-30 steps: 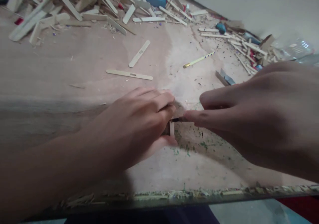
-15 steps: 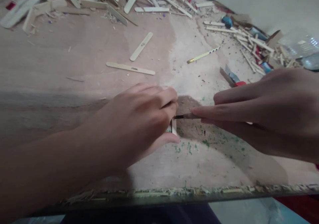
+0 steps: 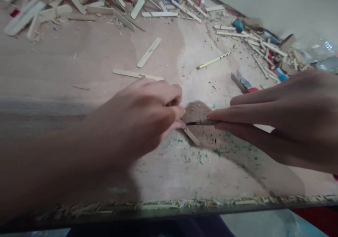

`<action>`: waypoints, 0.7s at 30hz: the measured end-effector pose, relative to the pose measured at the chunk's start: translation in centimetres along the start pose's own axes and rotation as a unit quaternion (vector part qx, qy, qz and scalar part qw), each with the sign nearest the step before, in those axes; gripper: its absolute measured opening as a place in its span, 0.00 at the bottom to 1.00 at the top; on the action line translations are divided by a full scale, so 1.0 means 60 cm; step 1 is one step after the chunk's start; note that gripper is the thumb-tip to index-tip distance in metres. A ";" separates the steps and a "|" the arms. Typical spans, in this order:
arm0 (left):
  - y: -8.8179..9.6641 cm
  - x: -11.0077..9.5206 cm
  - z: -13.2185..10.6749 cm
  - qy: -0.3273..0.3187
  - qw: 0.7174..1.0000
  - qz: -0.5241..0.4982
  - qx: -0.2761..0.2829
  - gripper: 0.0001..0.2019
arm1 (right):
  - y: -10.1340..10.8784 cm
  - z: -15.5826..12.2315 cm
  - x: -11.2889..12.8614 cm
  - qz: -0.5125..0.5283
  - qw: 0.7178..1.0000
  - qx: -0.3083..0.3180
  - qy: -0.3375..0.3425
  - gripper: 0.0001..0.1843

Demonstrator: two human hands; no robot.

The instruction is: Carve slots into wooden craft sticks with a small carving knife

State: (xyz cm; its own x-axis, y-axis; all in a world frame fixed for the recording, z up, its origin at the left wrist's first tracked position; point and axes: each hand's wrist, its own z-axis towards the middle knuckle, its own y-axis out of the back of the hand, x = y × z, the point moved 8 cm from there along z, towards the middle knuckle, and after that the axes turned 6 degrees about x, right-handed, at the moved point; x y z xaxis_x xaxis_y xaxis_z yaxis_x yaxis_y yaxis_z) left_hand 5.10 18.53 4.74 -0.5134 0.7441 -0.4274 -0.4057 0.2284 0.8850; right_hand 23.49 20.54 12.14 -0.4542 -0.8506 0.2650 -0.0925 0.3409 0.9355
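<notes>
Between the thumb and fingers of my left hand (image 3: 150, 114) is a small wooden stick (image 3: 190, 134), a popsicle stick by its look, tilted down to the right. Its upper end is hidden by the fingers. My right hand (image 3: 282, 117) pinches a slim tool with a wooden handle (image 3: 206, 122) and a thin dark tip, perhaps a small carving knife. The tip points left and is at the stick's edge; whether it touches, I cannot tell. Two popsicle sticks (image 3: 149, 52) with small cut-outs lie beyond my left hand.
A pencil (image 3: 213, 60) lies further back, and a utility knife (image 3: 243, 84) with a red part sits just beyond my right hand. Heaps of sticks and scraps (image 3: 105, 10) line the back. At right stands a clear plastic container (image 3: 314, 50). Shavings fill the table's front edge (image 3: 185, 203).
My left hand has shifted slightly left, and the stick has turned from upright in view to slanting down right. The tool in my right hand has moved only a little.
</notes>
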 end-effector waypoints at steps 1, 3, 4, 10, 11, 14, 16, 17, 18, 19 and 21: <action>0.004 0.002 0.000 0.000 1.000 -0.011 -0.002 0.22 | 0.002 -0.005 -0.001 -0.004 1.000 -0.013 0.001 0.25; 0.005 0.005 -0.001 -0.006 0.999 -0.037 0.007 0.25 | 0.003 -0.017 -0.001 -0.016 0.999 -0.031 0.003 0.21; 0.003 0.005 -0.002 -0.010 0.999 -0.041 0.006 0.25 | 0.002 -0.023 -0.001 -0.021 0.999 -0.033 0.000 0.18; 0.000 -0.002 -0.010 -0.039 0.998 0.020 -0.051 0.22 | -0.014 -0.040 0.002 -0.001 0.999 -0.025 -0.043 0.15; -0.001 -0.002 -0.009 -0.037 0.998 0.018 -0.042 0.22 | -0.017 -0.041 0.003 0.007 0.999 -0.023 -0.048 0.15; 0.002 -0.002 -0.006 -0.039 0.999 0.003 -0.027 0.23 | -0.024 -0.041 0.009 0.020 0.999 -0.020 -0.036 0.13; 0.001 -0.001 -0.005 -0.049 0.998 -0.012 -0.027 0.22 | -0.027 -0.038 0.013 0.028 0.999 -0.018 -0.026 0.15; 0.000 0.001 -0.006 -0.054 0.998 -0.019 -0.034 0.22 | -0.027 -0.036 0.014 0.034 0.999 -0.019 -0.025 0.16; -0.003 0.004 -0.007 -0.055 0.998 -0.023 -0.035 0.21 | -0.026 -0.034 0.015 0.037 0.999 -0.018 -0.027 0.17; -0.007 0.007 -0.008 -0.052 0.998 -0.025 -0.034 0.21 | -0.027 -0.031 0.015 0.038 0.999 -0.012 -0.030 0.18; -0.012 0.011 -0.008 -0.050 0.998 -0.023 -0.035 0.20 | -0.027 -0.025 0.017 0.033 0.999 0.000 -0.034 0.20</action>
State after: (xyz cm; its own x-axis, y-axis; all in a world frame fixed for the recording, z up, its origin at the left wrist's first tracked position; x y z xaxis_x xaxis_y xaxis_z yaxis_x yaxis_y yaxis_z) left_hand 4.67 18.55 3.72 -0.4170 0.7936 -0.4432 -0.4807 0.2213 0.8485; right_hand 24.49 18.54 11.25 -0.5178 -0.7971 0.3107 -0.0602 0.3962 0.9162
